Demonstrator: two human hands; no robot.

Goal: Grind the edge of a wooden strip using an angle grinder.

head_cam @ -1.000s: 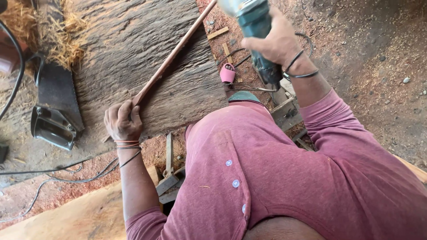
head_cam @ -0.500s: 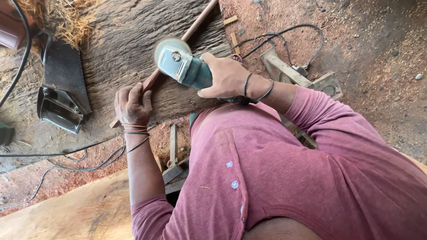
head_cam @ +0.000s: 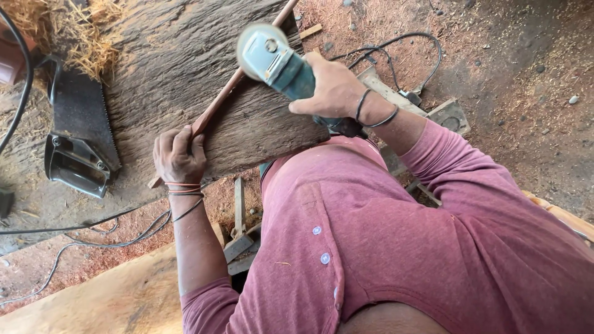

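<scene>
A long thin reddish wooden strip (head_cam: 230, 86) lies diagonally across a rough grey weathered plank (head_cam: 185, 68). My left hand (head_cam: 179, 154) presses down on the strip's near end, fingers curled over it. My right hand (head_cam: 331, 86) grips the body of a teal angle grinder (head_cam: 279, 62). The grinder's round disc guard (head_cam: 261, 42) hovers over the strip's upper part; I cannot tell whether it touches. Bangles circle both wrists.
A handsaw (head_cam: 77, 133) with a dark handle lies at the left beside dry straw (head_cam: 74, 25). Black cables (head_cam: 86, 226) run over the sawdust-covered ground. Scrap metal pieces (head_cam: 448, 114) lie at the right. A pale timber slab (head_cam: 93, 297) fills the lower left.
My right hand has brought the grinder from the far right over to the strip on the plank. My left hand has stayed on the strip's near end.
</scene>
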